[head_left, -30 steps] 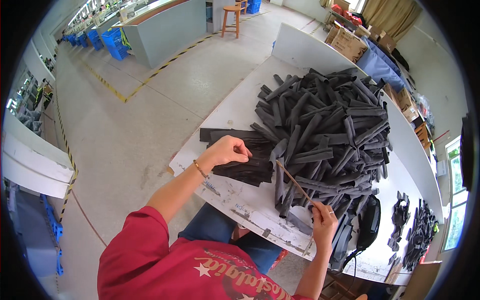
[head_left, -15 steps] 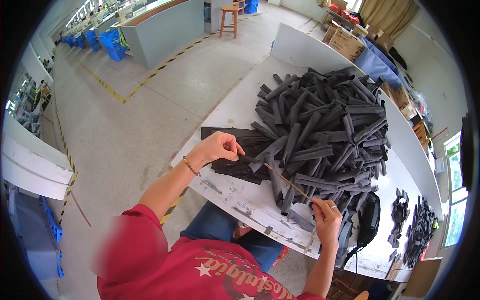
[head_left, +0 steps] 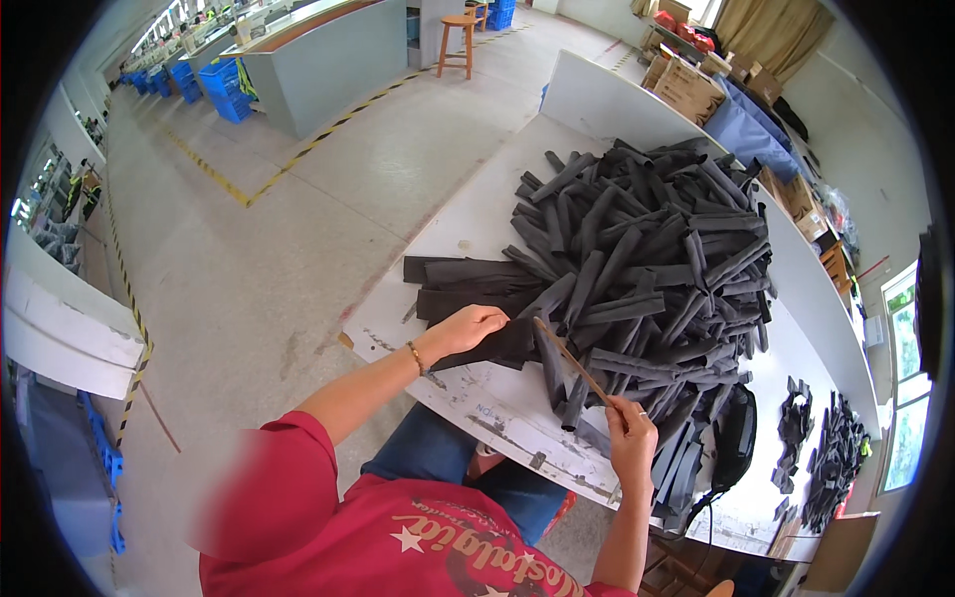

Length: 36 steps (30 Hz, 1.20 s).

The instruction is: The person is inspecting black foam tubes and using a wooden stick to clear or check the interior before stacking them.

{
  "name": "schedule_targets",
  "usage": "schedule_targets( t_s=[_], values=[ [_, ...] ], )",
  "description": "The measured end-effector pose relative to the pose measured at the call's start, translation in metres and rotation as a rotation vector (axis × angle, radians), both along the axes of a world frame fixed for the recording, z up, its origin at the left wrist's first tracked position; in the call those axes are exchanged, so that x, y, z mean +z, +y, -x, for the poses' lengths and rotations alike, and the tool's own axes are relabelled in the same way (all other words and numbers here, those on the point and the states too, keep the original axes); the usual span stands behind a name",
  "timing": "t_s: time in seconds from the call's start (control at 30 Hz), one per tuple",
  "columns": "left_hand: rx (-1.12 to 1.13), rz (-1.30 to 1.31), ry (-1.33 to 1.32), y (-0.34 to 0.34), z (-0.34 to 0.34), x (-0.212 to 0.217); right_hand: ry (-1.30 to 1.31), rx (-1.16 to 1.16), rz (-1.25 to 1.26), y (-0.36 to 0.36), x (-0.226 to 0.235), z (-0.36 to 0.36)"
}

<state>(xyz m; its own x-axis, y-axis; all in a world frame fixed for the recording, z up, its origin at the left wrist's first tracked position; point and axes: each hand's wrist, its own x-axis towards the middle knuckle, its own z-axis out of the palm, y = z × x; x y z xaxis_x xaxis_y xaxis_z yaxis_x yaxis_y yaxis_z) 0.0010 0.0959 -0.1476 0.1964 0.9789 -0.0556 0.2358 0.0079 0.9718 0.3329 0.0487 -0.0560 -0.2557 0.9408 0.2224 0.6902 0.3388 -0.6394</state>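
My left hand (head_left: 466, 330) is closed at the edge of a black fabric piece (head_left: 512, 341), its fingertips pinched at the top corner. In my right hand (head_left: 632, 430) is a thin wooden stick (head_left: 577, 366), slanting up and left so that its far tip meets the right side of that fabric piece. Under and beyond my left hand lie flat black fabric strips (head_left: 468, 274), stacked at the table's left edge. A large heap of rolled black fabric tubes (head_left: 637, 239) rises just past the stick.
The white table (head_left: 477, 214) has a raised panel (head_left: 607, 95) along its far side. A black pouch-like object (head_left: 734, 438) with a cord lies right of my right hand. Smaller black fabric piles (head_left: 836, 463) sit further right. A wooden stool (head_left: 457, 45) stands across the floor.
My left hand has moved down and slightly right along the fabric, which now hangs broader beside the stick. My right hand has shifted slightly left with the stick.
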Motion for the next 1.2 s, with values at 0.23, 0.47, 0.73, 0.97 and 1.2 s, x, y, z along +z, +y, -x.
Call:
schedule_targets(
  t_s=[0.23, 0.47, 0.73, 0.97, 1.2],
  values=[
    [-0.032, -0.016, -0.118, -0.003, -0.002, 0.018, 0.054, -0.021, 0.06, -0.002, 0.004, -0.017],
    [-0.037, 0.044, -0.179, -0.005, 0.006, 0.039, 0.048, 0.002, 0.145, -0.01, 0.015, -0.024],
    [-0.041, 0.032, -0.23, -0.004, 0.004, 0.048, 0.047, 0.038, 0.153, -0.014, 0.022, -0.026],
    [-0.071, 0.074, -0.234, -0.005, 0.004, 0.051, 0.014, 0.056, 0.116, -0.012, 0.025, -0.028],
    [-0.091, 0.087, -0.214, -0.002, 0.002, 0.052, -0.049, 0.095, 0.014, -0.009, 0.026, -0.029]
  ],
)
